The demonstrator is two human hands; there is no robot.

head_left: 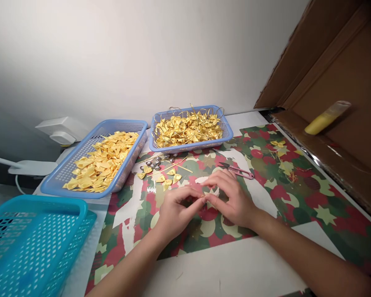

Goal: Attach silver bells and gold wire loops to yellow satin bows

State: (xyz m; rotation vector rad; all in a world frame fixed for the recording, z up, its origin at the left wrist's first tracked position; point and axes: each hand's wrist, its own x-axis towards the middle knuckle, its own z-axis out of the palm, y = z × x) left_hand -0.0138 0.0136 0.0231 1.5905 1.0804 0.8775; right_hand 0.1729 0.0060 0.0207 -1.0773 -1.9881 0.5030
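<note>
Evidently, both hands worked close together above the middle of the surface (210,270), with the left hand (179,211) and the right hand (232,199) meeting at thumb and index fingertips. Each was drawn into a loose pinch, its other fingers curled; whatever lay between the tips was too small and covered to tell. Just beyond the left hand, several loose yellow bows (177,178) lay on a red-and-green patterned sheet (312,206), near silver beads (157,163) and short gold strips (184,168). Pink-handled snips (246,175) rested just past the right hand. Farther back stood a blue basket (191,145) heaped with yellow bows and gold loops; to its left, a larger blue basket (129,167) held more yellow pieces. A teal basket (49,200) stood nearest on the left, while yellow scraps (286,168) lay well off to the right.
</note>
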